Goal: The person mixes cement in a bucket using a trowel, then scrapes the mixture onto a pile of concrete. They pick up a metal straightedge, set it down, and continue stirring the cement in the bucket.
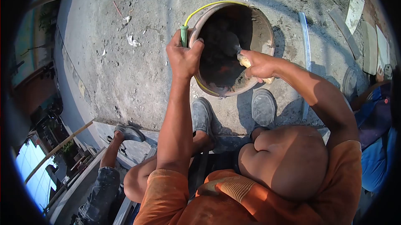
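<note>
A round bucket [263, 30] stands on the rough ground in front of my feet, its yellow wire handle lying along the rim. My left hand [184, 57] is closed at the bucket's left side, around the green grip [184, 36] of that handle, with the thumb against the rim. Over the bucket's right part, my right hand [259, 64] holds a trowel [244, 61] by its pale handle. The trowel's grey blade reaches down into the bucket. Dark material [217, 68] lies inside, mostly in shadow, so its kind and depth are hard to make out.
A long metal strip [305, 41] lies right of the bucket, and flat boards [369, 47] rest farther right. White scraps [133, 40] litter the ground on the left. Another person's leg [110, 152] is at lower left; a person in blue [378, 149] is at right.
</note>
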The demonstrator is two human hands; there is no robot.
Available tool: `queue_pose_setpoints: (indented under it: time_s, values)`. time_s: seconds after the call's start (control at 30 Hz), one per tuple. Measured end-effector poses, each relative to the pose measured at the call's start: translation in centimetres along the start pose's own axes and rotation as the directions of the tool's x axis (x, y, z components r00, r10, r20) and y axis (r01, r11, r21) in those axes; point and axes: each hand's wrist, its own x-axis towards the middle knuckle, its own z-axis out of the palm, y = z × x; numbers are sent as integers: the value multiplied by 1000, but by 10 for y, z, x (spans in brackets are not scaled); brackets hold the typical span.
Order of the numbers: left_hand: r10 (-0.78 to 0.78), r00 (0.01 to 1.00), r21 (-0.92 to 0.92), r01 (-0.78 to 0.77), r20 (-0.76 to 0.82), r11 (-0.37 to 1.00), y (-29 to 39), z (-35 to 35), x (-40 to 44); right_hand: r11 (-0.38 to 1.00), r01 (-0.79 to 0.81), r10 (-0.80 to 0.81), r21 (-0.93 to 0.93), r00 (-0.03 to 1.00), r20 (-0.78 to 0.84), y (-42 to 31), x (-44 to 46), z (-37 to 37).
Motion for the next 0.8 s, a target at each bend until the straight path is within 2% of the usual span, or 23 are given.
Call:
queue_pose_setpoints:
  time_s: [0.17,0.23,0.27,0.33,0.47,0.53,0.57,0.63,0.67,0.7,0.73,0.8]
  values:
    - [-16,1000,25,16,-5,1000,-3,-4,2,1000,-17,17,1,999,44,0,4,-10]
    - [-19,1000,1,19,-23,1000,-7,-4,2,998,-3,-8,64,987,160,8,13,-8]
    - [-16,999,-32,15,-40,999,-6,-3,4,998,4,-15,69,987,163,8,15,-4]
    - [-17,1000,-2,17,-21,1000,-6,-3,8,1000,-24,27,-13,945,326,9,19,12]
    - [-48,999,87,46,20,995,6,0,21,999,-23,14,32,969,247,6,22,10]
    - [-52,998,71,50,27,996,11,1,21,984,-75,43,164,981,191,12,16,22]
    - [-45,998,55,43,44,998,12,0,23,985,-67,34,162,980,197,8,8,18]
    - [-71,997,78,68,36,995,9,-11,16,994,2,4,-106,998,62,0,-18,6]
    - [-106,994,78,105,15,991,2,-16,15,936,143,-168,-322,984,-50,18,-23,-1]
    - [-141,990,71,141,-2,987,-1,-19,16,813,235,-351,-533,928,-126,21,-31,-7]
    - [-141,990,66,141,-7,988,-4,-19,17,810,234,-351,-538,928,-124,20,-39,-14]
    - [-117,993,39,118,-31,992,-7,-18,17,785,-21,-176,-619,951,-255,-14,-68,-32]
